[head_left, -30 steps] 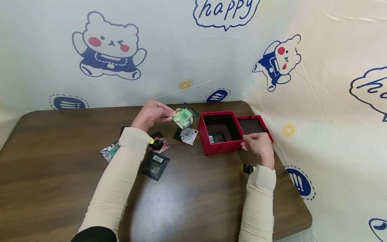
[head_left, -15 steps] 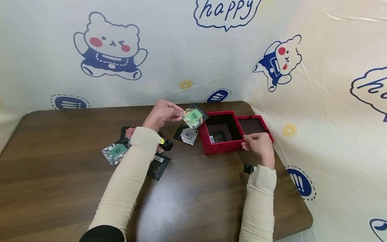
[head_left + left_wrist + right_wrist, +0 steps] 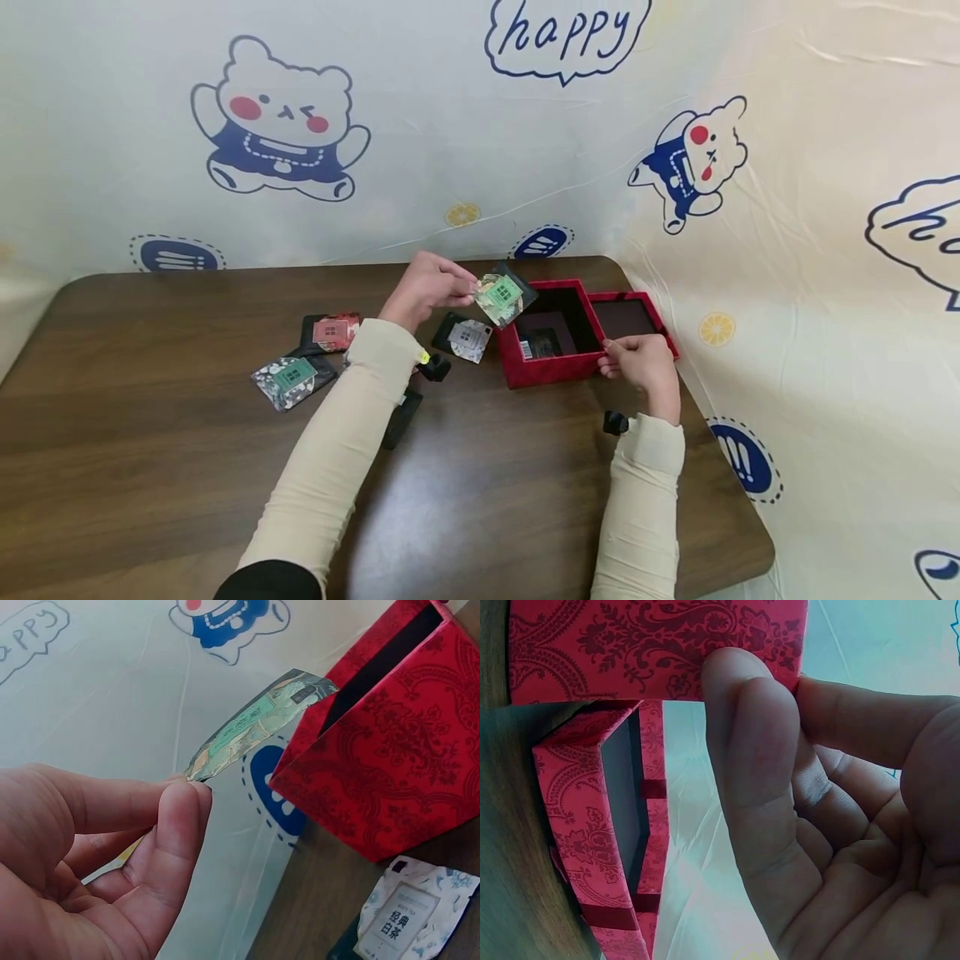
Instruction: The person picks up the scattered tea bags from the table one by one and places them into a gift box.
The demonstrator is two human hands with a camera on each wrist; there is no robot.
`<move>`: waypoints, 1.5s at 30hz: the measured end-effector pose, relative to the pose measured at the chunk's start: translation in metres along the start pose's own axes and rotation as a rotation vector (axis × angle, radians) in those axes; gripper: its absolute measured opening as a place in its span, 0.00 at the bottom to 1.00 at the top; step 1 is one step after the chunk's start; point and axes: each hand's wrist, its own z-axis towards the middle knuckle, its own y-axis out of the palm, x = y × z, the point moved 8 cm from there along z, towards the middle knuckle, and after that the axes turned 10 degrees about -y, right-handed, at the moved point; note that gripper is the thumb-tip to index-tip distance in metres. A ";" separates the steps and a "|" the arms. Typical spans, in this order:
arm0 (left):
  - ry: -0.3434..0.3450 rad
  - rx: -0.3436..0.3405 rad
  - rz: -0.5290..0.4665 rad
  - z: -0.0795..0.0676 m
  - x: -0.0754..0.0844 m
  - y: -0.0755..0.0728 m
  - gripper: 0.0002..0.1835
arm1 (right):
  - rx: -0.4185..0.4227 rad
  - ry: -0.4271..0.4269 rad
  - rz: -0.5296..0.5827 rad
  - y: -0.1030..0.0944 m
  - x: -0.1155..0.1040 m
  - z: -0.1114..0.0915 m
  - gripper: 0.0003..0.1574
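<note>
My left hand (image 3: 429,293) pinches a tea sachet (image 3: 506,293) with a green label by its edge. In the head view this sachet overlaps the left rim of a red patterned box (image 3: 551,372). The left wrist view shows the sachet (image 3: 255,729) nearly edge-on, held between thumb and fingertips. A dark sachet (image 3: 543,342) lies inside the box. My right hand (image 3: 641,367) grips the box's near right corner, thumb and finger on either side of the wall, as the right wrist view shows. On the table left of the box lies a white-labelled tea sachet (image 3: 469,337).
The red lid (image 3: 628,317) with a dark inside lies right of the box. Further left on the brown table (image 3: 150,433) are a red-labelled sachet (image 3: 334,332), a teal-labelled sachet (image 3: 292,377) and a black one (image 3: 402,420) partly behind my sleeve. A printed cloth (image 3: 420,133) hangs behind.
My left hand has carried the green-labelled sachet to the right, from the table's back area to the box's left rim. The right hand keeps its grip on the box corner.
</note>
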 end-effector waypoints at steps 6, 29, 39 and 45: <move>-0.016 0.004 0.007 0.002 -0.004 0.005 0.08 | -0.001 -0.012 -0.001 0.001 0.000 -0.001 0.18; -0.021 -0.033 0.075 0.000 -0.002 0.036 0.07 | 0.014 0.010 0.023 0.001 0.001 -0.002 0.17; 0.000 -0.036 0.112 0.003 0.001 0.044 0.05 | 0.015 0.003 0.026 0.000 0.001 -0.001 0.16; -0.008 -0.024 0.148 0.004 0.002 0.051 0.05 | 0.015 -0.003 0.029 -0.001 0.003 -0.001 0.16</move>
